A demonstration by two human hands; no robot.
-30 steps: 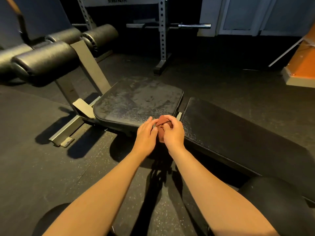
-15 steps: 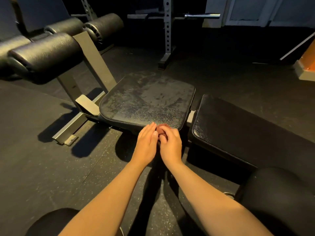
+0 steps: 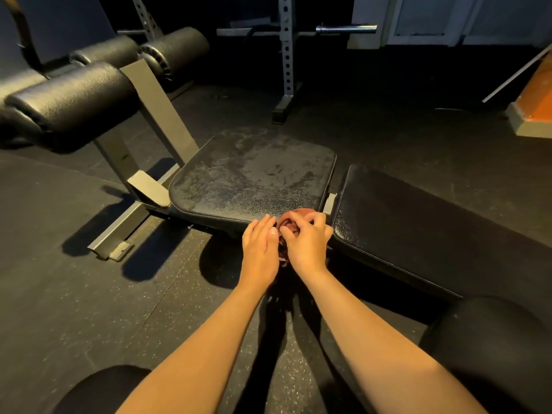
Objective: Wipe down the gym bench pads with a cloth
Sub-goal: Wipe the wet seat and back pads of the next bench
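At the near right corner of the seat pad (image 3: 254, 180), a reddish-brown cloth (image 3: 291, 227) sits bunched into a lump between both hands. Its top edge lies on the pad's corner and the rest hangs down over the pad's near side, so its long axis runs from the pad's top towards the floor (image 3: 89, 294).

The right hand (image 3: 307, 243) has its fingers curled over the lump, and the thumb and forefinger pinch its folds. The left hand (image 3: 260, 249) lies just left of the cloth with its fingers straight and together. Its fingertips reach the near edge of the seat pad and its thumb rests against the cloth, with nothing gripped.

The seat pad's top is streaked and dull, with grey smears across most of it. To its right, past a narrow gap with a grey metal bracket (image 3: 330, 203), the back pad (image 3: 433, 222) looks darker and glossier. Together the two pads form one long line, running from the far left to the near right.

Left of the seat pad, a grey frame (image 3: 155, 115) rises to black roller pads (image 3: 71, 94), which lie crosswise to that line. Beyond the seat pad stands a perforated rack upright (image 3: 286, 55), with a barbell (image 3: 346, 27) resting across it. The cloth covers only the seat pad's corner; how much of it hangs behind the hands cannot be told.
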